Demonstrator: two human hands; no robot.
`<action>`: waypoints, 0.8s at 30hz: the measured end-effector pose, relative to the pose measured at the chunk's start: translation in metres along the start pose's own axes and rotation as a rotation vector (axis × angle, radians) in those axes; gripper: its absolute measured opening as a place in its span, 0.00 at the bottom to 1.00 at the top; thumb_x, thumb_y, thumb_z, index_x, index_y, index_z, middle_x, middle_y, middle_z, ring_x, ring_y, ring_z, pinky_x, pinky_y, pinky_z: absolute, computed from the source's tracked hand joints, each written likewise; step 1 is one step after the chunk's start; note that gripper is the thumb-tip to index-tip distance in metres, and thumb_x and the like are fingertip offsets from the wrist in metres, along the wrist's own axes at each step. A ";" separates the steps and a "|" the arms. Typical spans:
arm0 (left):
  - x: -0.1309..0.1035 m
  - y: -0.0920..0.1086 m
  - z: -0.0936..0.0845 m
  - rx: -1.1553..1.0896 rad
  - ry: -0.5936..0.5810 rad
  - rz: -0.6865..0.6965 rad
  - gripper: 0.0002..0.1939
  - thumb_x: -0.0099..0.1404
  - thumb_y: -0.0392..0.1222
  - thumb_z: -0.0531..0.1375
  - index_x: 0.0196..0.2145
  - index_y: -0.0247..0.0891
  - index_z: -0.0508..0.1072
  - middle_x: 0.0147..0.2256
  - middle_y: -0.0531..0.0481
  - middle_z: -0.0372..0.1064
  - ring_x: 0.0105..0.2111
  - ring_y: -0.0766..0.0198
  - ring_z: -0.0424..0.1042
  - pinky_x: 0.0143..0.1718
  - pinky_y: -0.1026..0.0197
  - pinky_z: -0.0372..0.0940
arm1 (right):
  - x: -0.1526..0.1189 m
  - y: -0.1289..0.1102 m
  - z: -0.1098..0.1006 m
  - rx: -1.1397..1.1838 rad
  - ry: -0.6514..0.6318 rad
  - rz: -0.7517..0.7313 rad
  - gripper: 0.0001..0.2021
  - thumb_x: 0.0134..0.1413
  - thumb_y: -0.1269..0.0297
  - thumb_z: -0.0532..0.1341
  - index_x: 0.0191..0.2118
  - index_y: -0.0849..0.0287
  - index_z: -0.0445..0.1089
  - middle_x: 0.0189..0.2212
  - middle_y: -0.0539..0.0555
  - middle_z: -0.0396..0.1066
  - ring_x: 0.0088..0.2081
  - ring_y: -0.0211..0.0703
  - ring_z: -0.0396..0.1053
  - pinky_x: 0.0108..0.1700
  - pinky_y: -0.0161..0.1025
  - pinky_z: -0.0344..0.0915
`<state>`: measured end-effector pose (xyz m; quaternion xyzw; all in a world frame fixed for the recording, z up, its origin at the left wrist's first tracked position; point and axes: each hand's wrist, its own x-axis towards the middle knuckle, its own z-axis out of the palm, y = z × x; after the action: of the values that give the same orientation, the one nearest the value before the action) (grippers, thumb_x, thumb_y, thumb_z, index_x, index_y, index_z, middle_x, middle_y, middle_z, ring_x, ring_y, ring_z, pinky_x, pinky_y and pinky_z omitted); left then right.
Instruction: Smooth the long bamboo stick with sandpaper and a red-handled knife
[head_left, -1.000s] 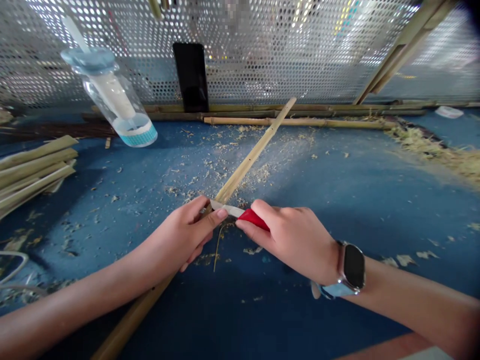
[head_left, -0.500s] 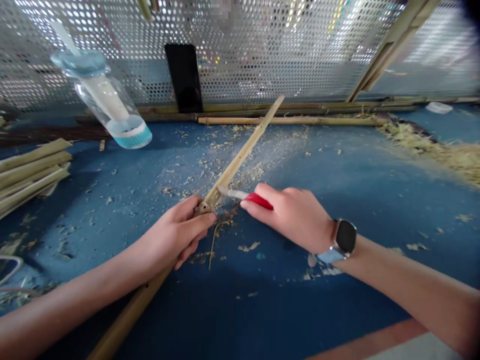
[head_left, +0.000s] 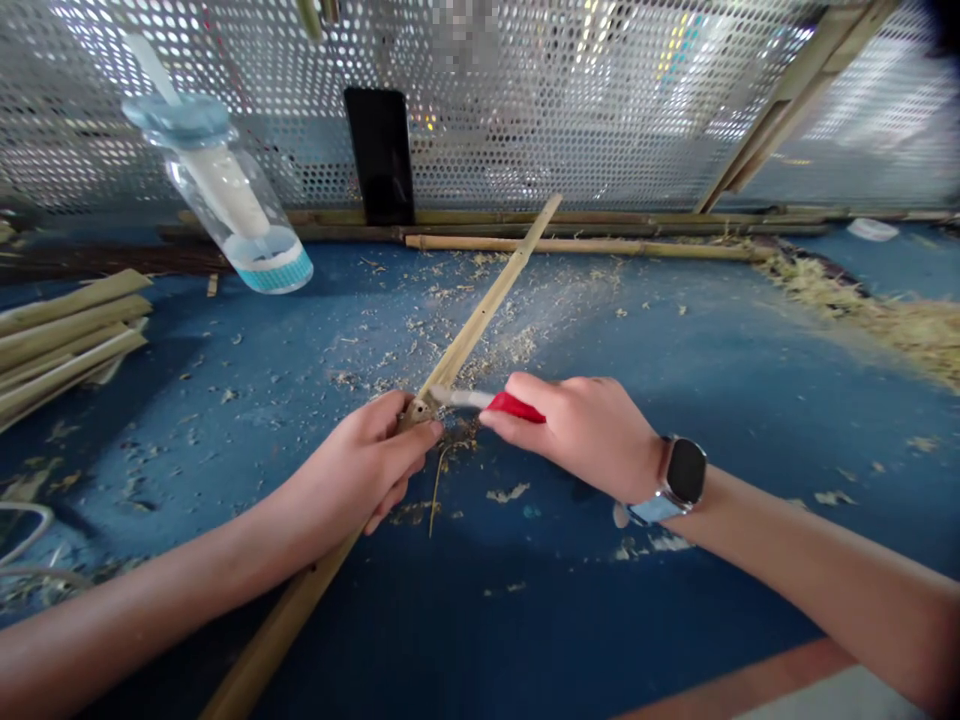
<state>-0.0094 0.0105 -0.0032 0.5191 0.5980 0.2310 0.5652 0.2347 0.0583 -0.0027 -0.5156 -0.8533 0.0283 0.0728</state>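
Observation:
My left hand [head_left: 382, 455] is wrapped round a long split bamboo strip [head_left: 484, 315], which runs slantwise from the near left up to the far edge of the blue table. Small dark holes show along the strip. In my right hand [head_left: 581, 430] is a knife [head_left: 517, 405] with a red handle, gripped in a closed fist. Its pale, slightly blurred blade touches the strip just beyond my left fingers and thumb. Light shavings [head_left: 517, 345] are scattered on the table around the strip.
A clear bottle with a straw [head_left: 277, 265] stands back left, and a black phone [head_left: 381, 160] leans on the perforated metal screen [head_left: 562, 130]. Split bamboo pieces [head_left: 75, 320] are stacked at left. Bamboo poles [head_left: 637, 247] lie along the back; a shavings heap [head_left: 900, 315] is at right.
The knife blade has slid a little along the strip toward my left hand. My left hand still holds the strip, and the whole view has shifted slightly.

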 end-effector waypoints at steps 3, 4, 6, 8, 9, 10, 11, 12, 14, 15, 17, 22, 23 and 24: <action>-0.001 -0.001 -0.001 0.010 -0.025 -0.005 0.19 0.70 0.56 0.59 0.29 0.45 0.59 0.17 0.65 0.57 0.10 0.75 0.54 0.10 0.72 0.53 | 0.007 0.020 -0.001 -0.015 0.082 0.141 0.34 0.70 0.34 0.41 0.35 0.57 0.71 0.17 0.48 0.61 0.17 0.36 0.51 0.24 0.37 0.42; -0.001 -0.002 -0.002 0.017 -0.031 -0.012 0.19 0.70 0.57 0.59 0.29 0.45 0.58 0.18 0.65 0.58 0.10 0.75 0.54 0.09 0.71 0.53 | 0.007 0.023 -0.001 -0.008 0.101 0.167 0.34 0.70 0.34 0.42 0.35 0.57 0.71 0.17 0.48 0.61 0.17 0.36 0.51 0.25 0.37 0.42; 0.000 -0.003 -0.002 0.030 -0.027 -0.017 0.19 0.70 0.58 0.59 0.29 0.45 0.58 0.18 0.65 0.58 0.10 0.74 0.54 0.09 0.71 0.52 | 0.004 0.021 0.000 0.042 0.064 0.106 0.34 0.69 0.33 0.42 0.35 0.57 0.71 0.17 0.48 0.62 0.18 0.36 0.54 0.25 0.37 0.43; 0.000 -0.003 -0.001 0.049 -0.016 -0.011 0.18 0.70 0.57 0.58 0.30 0.45 0.58 0.16 0.65 0.57 0.09 0.73 0.55 0.09 0.70 0.51 | 0.001 0.014 0.002 0.078 -0.001 0.002 0.35 0.68 0.31 0.42 0.37 0.57 0.71 0.17 0.48 0.62 0.19 0.36 0.56 0.25 0.37 0.44; -0.001 -0.002 -0.001 0.061 -0.011 -0.009 0.18 0.70 0.57 0.58 0.30 0.45 0.58 0.15 0.65 0.57 0.09 0.73 0.54 0.09 0.70 0.52 | 0.000 0.011 0.002 0.071 -0.008 -0.016 0.35 0.68 0.31 0.42 0.37 0.57 0.72 0.17 0.47 0.62 0.19 0.36 0.56 0.25 0.37 0.44; -0.001 -0.002 0.000 0.071 -0.009 -0.009 0.19 0.70 0.57 0.58 0.30 0.45 0.58 0.14 0.65 0.57 0.09 0.73 0.54 0.09 0.70 0.52 | 0.000 0.009 0.003 0.051 0.010 -0.001 0.36 0.68 0.31 0.42 0.36 0.57 0.72 0.17 0.47 0.61 0.18 0.37 0.55 0.25 0.37 0.43; -0.002 -0.001 0.000 0.080 -0.013 -0.012 0.19 0.70 0.58 0.57 0.30 0.46 0.57 0.14 0.66 0.57 0.10 0.73 0.54 0.10 0.70 0.53 | 0.000 0.008 0.003 0.032 0.042 0.036 0.35 0.68 0.31 0.41 0.36 0.57 0.71 0.17 0.47 0.60 0.18 0.36 0.54 0.25 0.37 0.43; -0.003 0.000 0.001 0.093 -0.015 -0.016 0.19 0.70 0.59 0.57 0.30 0.46 0.57 0.13 0.66 0.57 0.10 0.72 0.54 0.10 0.70 0.53 | 0.000 0.008 0.003 0.026 0.068 0.068 0.35 0.69 0.32 0.41 0.35 0.57 0.71 0.16 0.47 0.60 0.17 0.36 0.54 0.24 0.36 0.42; -0.004 0.001 0.002 0.116 -0.013 -0.031 0.19 0.70 0.59 0.58 0.30 0.46 0.58 0.13 0.66 0.55 0.10 0.72 0.53 0.10 0.70 0.53 | 0.000 0.008 0.003 0.054 0.072 0.059 0.35 0.69 0.33 0.41 0.35 0.57 0.71 0.16 0.47 0.61 0.17 0.35 0.54 0.24 0.36 0.43; -0.005 0.001 0.002 0.118 -0.008 -0.038 0.18 0.70 0.58 0.58 0.31 0.46 0.59 0.13 0.66 0.55 0.10 0.72 0.53 0.09 0.70 0.53 | 0.000 0.009 0.002 0.084 0.043 0.012 0.35 0.69 0.33 0.41 0.35 0.57 0.71 0.17 0.47 0.62 0.17 0.35 0.55 0.24 0.36 0.43; -0.004 0.002 0.002 0.101 -0.001 -0.038 0.16 0.69 0.57 0.58 0.32 0.46 0.60 0.13 0.66 0.55 0.10 0.71 0.54 0.09 0.71 0.52 | -0.001 0.011 0.003 0.130 -0.014 -0.070 0.35 0.69 0.32 0.41 0.36 0.57 0.71 0.18 0.47 0.64 0.18 0.34 0.56 0.25 0.36 0.44; 0.000 -0.001 -0.002 0.000 -0.021 -0.062 0.19 0.69 0.58 0.59 0.29 0.45 0.58 0.16 0.65 0.57 0.08 0.74 0.52 0.07 0.70 0.51 | 0.000 0.014 0.003 0.083 0.066 0.085 0.34 0.69 0.32 0.42 0.34 0.56 0.70 0.16 0.47 0.62 0.17 0.35 0.53 0.24 0.36 0.42; 0.000 -0.002 -0.002 0.000 -0.028 -0.059 0.19 0.69 0.58 0.59 0.29 0.45 0.59 0.16 0.65 0.58 0.08 0.74 0.52 0.07 0.70 0.50 | -0.002 0.010 0.003 0.100 0.037 0.053 0.35 0.69 0.32 0.42 0.34 0.57 0.70 0.17 0.47 0.63 0.17 0.35 0.54 0.24 0.36 0.42; 0.000 -0.003 -0.003 0.008 -0.038 -0.044 0.18 0.69 0.59 0.59 0.30 0.45 0.60 0.15 0.65 0.57 0.09 0.74 0.52 0.08 0.71 0.49 | -0.003 0.006 0.003 0.115 0.002 0.008 0.35 0.68 0.31 0.41 0.35 0.56 0.70 0.18 0.47 0.64 0.18 0.35 0.56 0.25 0.36 0.43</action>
<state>-0.0131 0.0101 -0.0051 0.5123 0.5995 0.2061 0.5793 0.2405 0.0583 -0.0069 -0.5140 -0.8481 0.0770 0.1032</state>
